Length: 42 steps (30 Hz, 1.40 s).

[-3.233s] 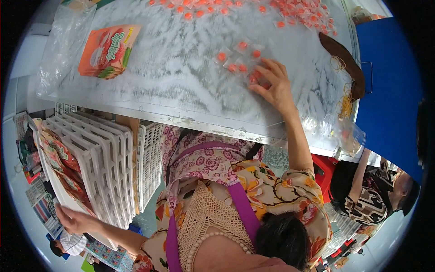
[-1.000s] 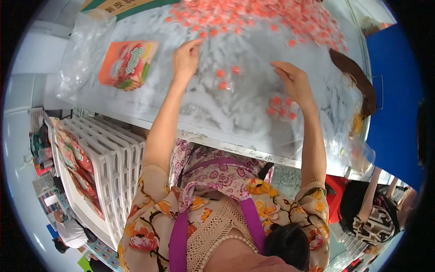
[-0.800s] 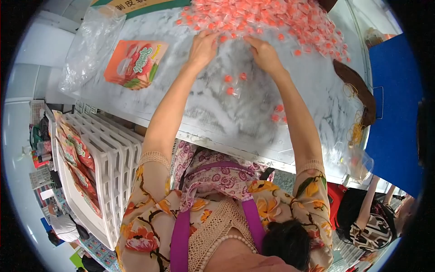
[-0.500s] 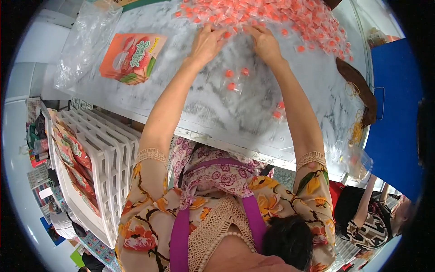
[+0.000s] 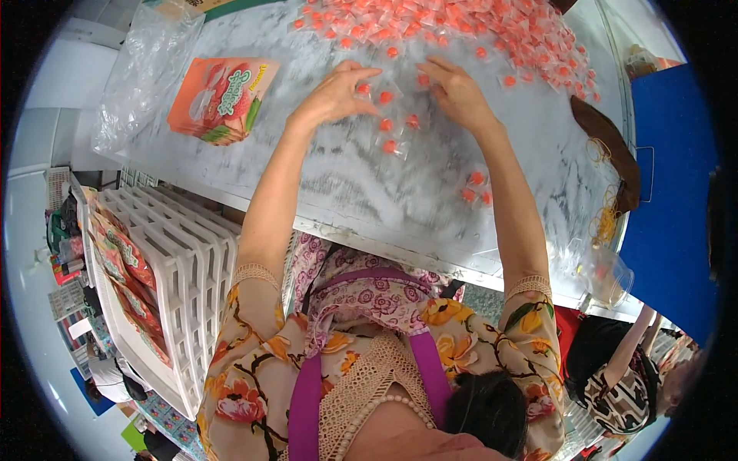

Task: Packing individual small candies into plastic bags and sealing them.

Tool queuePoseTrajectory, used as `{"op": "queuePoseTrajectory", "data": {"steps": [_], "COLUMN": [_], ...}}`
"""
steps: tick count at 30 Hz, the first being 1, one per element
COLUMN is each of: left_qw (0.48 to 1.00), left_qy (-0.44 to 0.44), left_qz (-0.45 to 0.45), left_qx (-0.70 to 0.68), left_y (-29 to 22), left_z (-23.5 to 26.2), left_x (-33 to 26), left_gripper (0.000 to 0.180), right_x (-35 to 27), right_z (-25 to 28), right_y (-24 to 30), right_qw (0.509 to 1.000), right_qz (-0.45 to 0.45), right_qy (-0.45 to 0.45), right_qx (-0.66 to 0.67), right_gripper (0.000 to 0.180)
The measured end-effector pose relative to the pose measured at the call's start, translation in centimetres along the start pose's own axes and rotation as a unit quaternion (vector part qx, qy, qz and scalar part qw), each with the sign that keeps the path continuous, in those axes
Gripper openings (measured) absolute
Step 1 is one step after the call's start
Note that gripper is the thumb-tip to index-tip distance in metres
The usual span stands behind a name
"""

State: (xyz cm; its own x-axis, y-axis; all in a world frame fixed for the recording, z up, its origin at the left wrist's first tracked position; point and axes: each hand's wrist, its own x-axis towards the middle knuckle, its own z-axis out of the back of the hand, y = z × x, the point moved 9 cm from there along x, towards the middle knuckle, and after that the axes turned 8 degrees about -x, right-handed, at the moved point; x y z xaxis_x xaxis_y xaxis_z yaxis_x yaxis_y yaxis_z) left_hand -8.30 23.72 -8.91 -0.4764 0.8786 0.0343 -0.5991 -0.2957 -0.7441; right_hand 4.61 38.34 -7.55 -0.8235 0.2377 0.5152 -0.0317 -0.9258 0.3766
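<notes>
Both hands, left hand [image 5: 334,96] and right hand [image 5: 459,94], grip released, flat on crinkly wrapped candies [image 5: 388,123].

Marbled grey table [image 5: 369,192], wrapped orange candies [image 5: 461,31], printed orange pouch [image 5: 221,98], clear bags [image 5: 146,73]

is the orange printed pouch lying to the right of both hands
No, the orange printed pouch lies on the marbled table to the left of the left hand and the right hand.

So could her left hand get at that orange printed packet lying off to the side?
Probably yes. The left hand rests among the small wrapped candies, and bare marbled tabletop lies between it and the orange packet.
</notes>
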Motion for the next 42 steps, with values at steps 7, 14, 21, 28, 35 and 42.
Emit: {"op": "queuePoseTrajectory", "data": {"steps": [7,14,21,28,35,42], "left_qw": [0.992,0.975,0.980,0.987,0.995,0.989], "left_qy": [0.119,0.179,-0.093,-0.034,-0.015,-0.104], "left_qz": [-0.027,-0.060,-0.060,-0.059,0.094,-0.096], "left_qx": [-0.043,0.113,0.164,0.148,-0.035,0.048], "left_y": [-3.7,-6.0,-1.4,0.7,2.1,0.4], "left_z": [-6.3,-6.6,-1.6,-1.2,2.2,1.4], "left_x": [-5.0,-4.5,8.9,6.2,4.3,4.6], "left_gripper": [0.077,0.065,0.053,0.048,0.039,0.045], "right_x": [-5.2,-6.2,3.8,2.9,0.7,1.1], "right_z": [-0.8,2.7,-3.4,-4.8,-3.8,-3.2], "right_y": [4.4,1.8,-7.0,-1.2,-2.9,-2.0], "right_qw": [0.982,0.905,0.992,1.000,0.972,0.985], "right_qz": [0.004,-0.174,-0.069,0.012,-0.155,-0.134], "right_qy": [0.182,0.357,0.094,0.022,0.093,0.028], "right_qx": [0.042,0.154,-0.047,-0.012,0.146,0.105], "right_gripper": [0.037,0.040,0.041,0.042,0.040,0.041]}}
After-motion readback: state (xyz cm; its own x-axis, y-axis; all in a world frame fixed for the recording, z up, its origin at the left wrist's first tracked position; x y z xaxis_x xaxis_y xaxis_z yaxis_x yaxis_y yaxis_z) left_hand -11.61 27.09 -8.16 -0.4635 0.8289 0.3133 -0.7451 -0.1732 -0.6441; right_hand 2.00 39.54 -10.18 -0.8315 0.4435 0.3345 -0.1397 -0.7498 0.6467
